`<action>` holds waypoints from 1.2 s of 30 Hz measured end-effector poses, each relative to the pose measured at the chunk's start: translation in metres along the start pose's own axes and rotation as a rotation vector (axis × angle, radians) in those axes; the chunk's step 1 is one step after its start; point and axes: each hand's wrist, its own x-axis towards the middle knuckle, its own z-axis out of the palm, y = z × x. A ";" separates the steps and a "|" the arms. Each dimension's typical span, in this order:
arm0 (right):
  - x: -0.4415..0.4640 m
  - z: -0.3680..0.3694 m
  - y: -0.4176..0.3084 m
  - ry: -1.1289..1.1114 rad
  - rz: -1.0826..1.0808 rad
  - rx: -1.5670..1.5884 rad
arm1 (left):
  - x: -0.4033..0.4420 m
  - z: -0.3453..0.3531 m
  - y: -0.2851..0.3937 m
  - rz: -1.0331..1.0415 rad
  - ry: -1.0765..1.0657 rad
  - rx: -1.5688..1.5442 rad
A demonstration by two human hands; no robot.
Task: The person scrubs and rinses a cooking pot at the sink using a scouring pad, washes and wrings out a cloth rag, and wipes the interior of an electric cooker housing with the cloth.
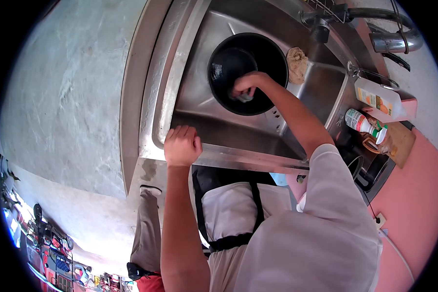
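A round black bucket (276,53) stands in the stainless steel sink (199,65). My right hand (249,83) reaches down inside it, fingers closed around a small whitish-grey cloth (245,96). The cloth is low in the bucket, and part of it is hidden by the fingers. Bright reflections show on the dark inner surface. My left hand (183,145) lies at the sink's near left corner, its fingers together and curled over the metal edge. Beside the bucket, a crumpled tan cloth (297,64) rests on the sink's far side.
A faucet (321,29) juts over the sink's far right. To the right stand a large translucent jug (379,100), a spray bottle (362,121) and a wooden board (401,143). A grey counter (78,87) borders the left. Another person's leg (147,228) shows at lower left.
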 end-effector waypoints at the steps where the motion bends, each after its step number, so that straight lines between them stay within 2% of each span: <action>1: 0.014 -0.011 0.024 0.148 0.096 -0.060 | 0.001 0.000 -0.001 0.004 -0.003 0.004; 2: 0.005 -0.018 0.024 0.297 0.192 -0.124 | 0.001 0.001 -0.001 0.003 -0.006 0.005; 3: -0.003 -0.025 0.022 0.590 0.144 -0.286 | 0.001 0.001 -0.001 0.001 -0.006 0.012; 4: -0.004 -0.022 0.011 0.588 0.141 -0.286 | 0.000 0.001 -0.001 -0.001 -0.006 0.019; 6: -0.002 -0.017 -0.011 1.038 -0.073 -0.393 | 0.002 0.000 0.000 -0.005 -0.003 0.007; 8: 0.008 0.011 -0.025 0.707 -0.299 -0.005 | 0.003 0.000 0.002 0.003 -0.003 -0.012; 10: 0.036 0.043 0.022 0.421 -0.435 -0.030 | 0.002 -0.001 0.002 -0.008 -0.004 0.008; 11: 0.010 0.044 0.015 0.241 -0.151 -0.195 | 0.001 -0.001 0.002 -0.007 -0.010 0.005; 12: -0.020 0.031 0.011 0.200 0.025 -0.527 | 0.001 -0.002 0.002 -0.008 -0.017 0.003; 13: 0.003 0.020 0.036 0.337 0.053 -0.503 | 0.002 -0.002 0.002 -0.011 -0.016 0.004; 14: -0.027 0.006 0.025 0.420 0.084 -0.359 | 0.002 -0.002 0.002 -0.011 -0.017 0.004; 16: -0.016 -0.010 0.010 0.540 0.194 -0.428 | 0.003 -0.002 0.003 -0.017 -0.032 0.005; 18: 0.022 0.001 0.025 0.809 -0.384 0.007 | 0.003 0.000 0.001 -0.005 -0.011 0.016; 19: 0.027 0.015 0.023 0.691 -0.484 0.208 | 0.002 0.001 0.002 -0.003 0.009 0.023; 20: 0.026 0.015 0.027 0.697 -0.481 0.207 | 0.002 0.002 0.002 0.001 0.013 0.019; 24: 0.023 0.019 0.048 0.488 0.248 -0.264 | 0.002 0.000 0.001 -0.005 -0.019 0.025; 26: 0.009 0.023 0.037 0.420 0.429 -0.374 | 0.002 -0.001 0.001 0.003 -0.025 0.028; 28: -0.008 0.027 0.013 0.882 0.086 -0.656 | 0.003 -0.002 0.003 0.001 -0.032 0.034; 30: -0.015 0.037 0.012 0.723 -0.225 -0.163 | 0.001 0.000 0.001 -0.008 -0.038 0.030; 31: -0.007 0.044 0.025 0.526 -0.324 -0.011 | 0.002 0.002 0.002 -0.019 -0.033 0.034; 32: 0.026 0.055 0.055 0.261 -0.267 0.174 | 0.004 0.003 0.005 -0.024 -0.031 0.029; 34: -0.007 0.060 0.064 0.251 -0.012 -0.358 | 0.009 0.001 0.009 -0.060 -0.075 0.099; 35: -0.005 0.056 0.068 0.438 0.202 -0.372 | 0.014 -0.006 0.019 -0.178 -0.260 0.053; 36: 0.002 0.051 0.070 0.629 0.418 -0.360 | 0.024 -0.001 0.033 -0.332 -0.236 -0.249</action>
